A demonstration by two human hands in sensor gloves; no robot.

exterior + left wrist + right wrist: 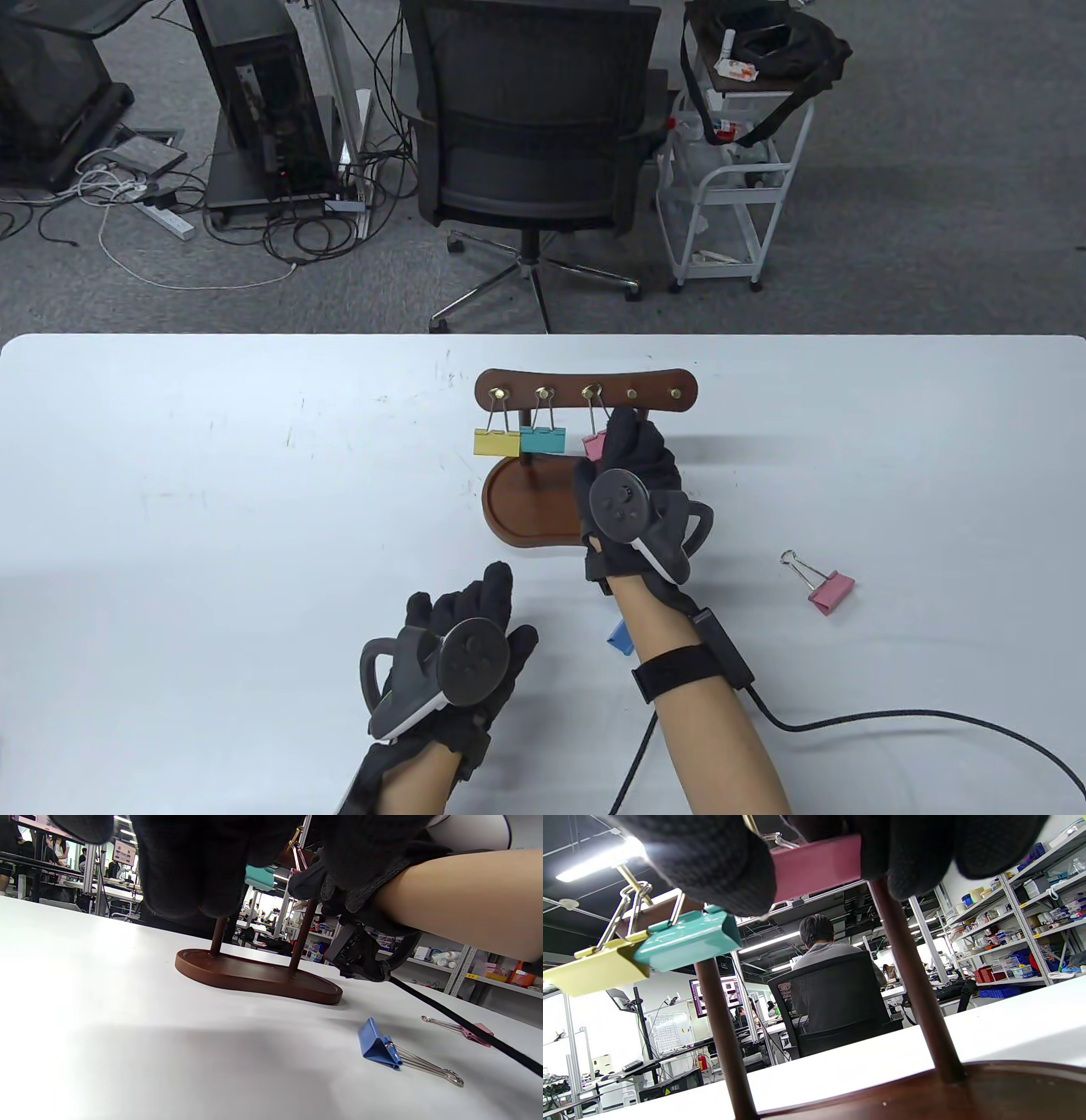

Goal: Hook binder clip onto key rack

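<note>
The brown wooden key rack (587, 388) stands mid-table on an oval base (530, 509). A yellow clip (496, 441) and a teal clip (543, 438) hang from its two left hooks. My right hand (629, 475) pinches a pink binder clip (594, 444) whose wire handle reaches up to the third hook (591, 392); in the right wrist view the pink clip (816, 866) sits between my gloved fingers (712, 861). My left hand (458, 654) rests on the table in front of the rack, holding nothing.
A second pink clip (821, 584) lies on the table to the right. A blue clip (379, 1047) lies by my right forearm, partly hidden in the table view (620, 637). The right glove's cable (891, 722) trails off right. An office chair (530, 127) stands beyond the table.
</note>
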